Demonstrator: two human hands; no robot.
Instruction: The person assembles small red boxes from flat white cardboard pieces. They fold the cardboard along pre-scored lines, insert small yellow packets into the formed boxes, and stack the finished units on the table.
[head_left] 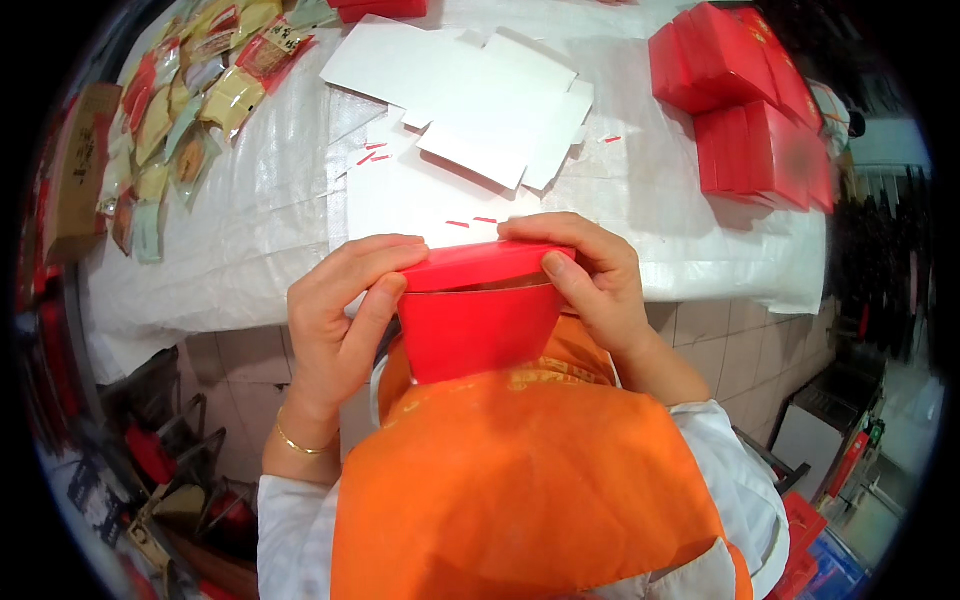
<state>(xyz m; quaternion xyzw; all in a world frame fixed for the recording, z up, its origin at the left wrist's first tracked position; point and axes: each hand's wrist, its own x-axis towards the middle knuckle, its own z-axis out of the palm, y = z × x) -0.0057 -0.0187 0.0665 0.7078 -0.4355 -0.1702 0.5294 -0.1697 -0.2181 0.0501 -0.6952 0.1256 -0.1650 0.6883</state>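
From the head camera: the white woven plastic sheet (290,190) covers the work table, and its near edge runs behind the person's wrists, kinda wavy, with beige floor tiles (235,355) showing below it on both sides. There's a good stretch of sheet between the left hand (345,300) and the pile of clear and yellowish food packets (230,100) up at far left, and another between the right hand (595,275) and the stacked glossy red boxes (740,100) at far right. Straight ahead it's tighter: flat white cardboard blanks (480,90) overlap each other there, with thin red paper slivers (457,224) scattered just past the fingers. A brown cardboard carton (80,180) stands at the left rim, beside the packets. The main thing is a bright red cardboard box (480,330), right in front of the person's orange apron (510,470), at the near side of the table. Its lid flap sits slightly raised, leaving a narrow gap along the front wall; can't tell what's inside. Both hands are clamped on that lid, one at each end, thumbs on the near side and fingers bent over the top, forearms angling in from below.
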